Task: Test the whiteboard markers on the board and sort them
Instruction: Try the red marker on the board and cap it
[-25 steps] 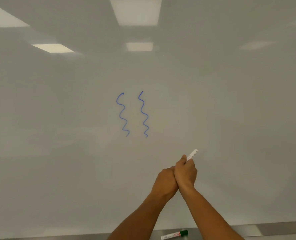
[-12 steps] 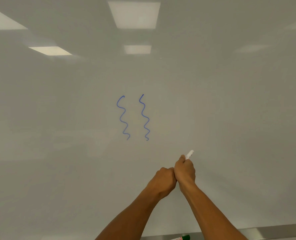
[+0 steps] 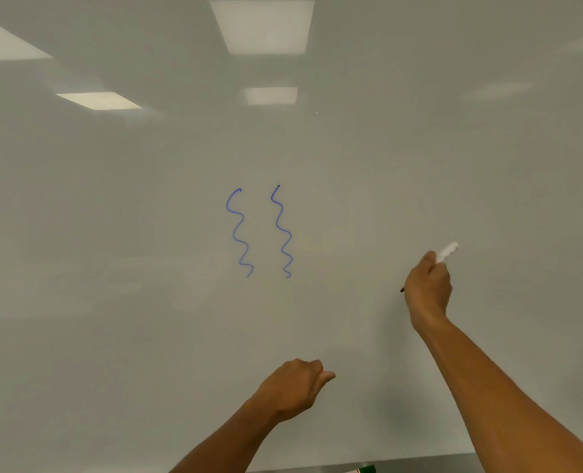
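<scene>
2 blue squiggles (image 3: 259, 232) (wavy) on white whiteboard (image 3: 112, 268); white marker (image 3: 447, 251).

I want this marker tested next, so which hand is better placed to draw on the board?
Right. The right hand grips the marker, tip toward the whiteboard; the left hand sits lower, fist curled.

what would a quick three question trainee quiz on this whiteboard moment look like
1. True or false: the right hand grips a white marker with its dark tip bare.
2. How many blue squiggles are on the whiteboard? A one, B two, C four.
3. Fill in: the left hand is curled, with a bit of ____ showing between its fingers.

Key: 1 true. 2 B. 3 red, perhaps the cap, though it is mostly hidden.
</scene>
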A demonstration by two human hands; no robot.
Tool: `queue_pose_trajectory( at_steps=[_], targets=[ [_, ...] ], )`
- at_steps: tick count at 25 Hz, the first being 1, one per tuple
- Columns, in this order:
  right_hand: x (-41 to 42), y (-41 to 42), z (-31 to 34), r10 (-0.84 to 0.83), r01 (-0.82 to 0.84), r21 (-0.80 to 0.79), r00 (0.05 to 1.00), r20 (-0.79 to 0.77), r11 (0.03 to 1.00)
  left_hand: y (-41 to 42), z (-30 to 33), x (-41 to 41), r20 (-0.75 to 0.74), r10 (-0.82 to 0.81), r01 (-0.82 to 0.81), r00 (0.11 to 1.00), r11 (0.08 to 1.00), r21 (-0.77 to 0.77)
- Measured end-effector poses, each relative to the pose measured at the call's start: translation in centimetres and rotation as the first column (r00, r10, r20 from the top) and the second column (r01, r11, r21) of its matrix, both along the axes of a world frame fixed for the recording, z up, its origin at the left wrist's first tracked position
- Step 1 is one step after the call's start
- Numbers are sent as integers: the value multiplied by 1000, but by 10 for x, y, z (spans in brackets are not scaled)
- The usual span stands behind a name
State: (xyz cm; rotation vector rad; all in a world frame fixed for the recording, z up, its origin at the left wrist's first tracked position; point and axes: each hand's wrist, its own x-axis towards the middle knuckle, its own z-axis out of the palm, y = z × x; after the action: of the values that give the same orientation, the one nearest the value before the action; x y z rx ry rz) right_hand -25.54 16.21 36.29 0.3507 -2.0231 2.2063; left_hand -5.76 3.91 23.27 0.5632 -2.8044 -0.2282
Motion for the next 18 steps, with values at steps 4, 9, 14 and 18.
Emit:
queue_pose_trajectory(
  at_steps=[4,9,14,18],
  targets=[
    [20,-1,2,227,-240,-94,965,-132,966,-10,40,-23,-252,-114,80,961,987,-140],
    [19,3,11,314,-339,-103,927,-205,935,-24,100,-46,-544,-112,-9,831,976,-215],
    [5,7,19,332,-376,-129,904,-269,918,-30,149,-62,-594,-45,-188,803,927,-324],
    [-9,4,26,329,-398,-123,868,-371,909,-44,183,-89,-684,-218,-144,696,891,-431]
  ],
)
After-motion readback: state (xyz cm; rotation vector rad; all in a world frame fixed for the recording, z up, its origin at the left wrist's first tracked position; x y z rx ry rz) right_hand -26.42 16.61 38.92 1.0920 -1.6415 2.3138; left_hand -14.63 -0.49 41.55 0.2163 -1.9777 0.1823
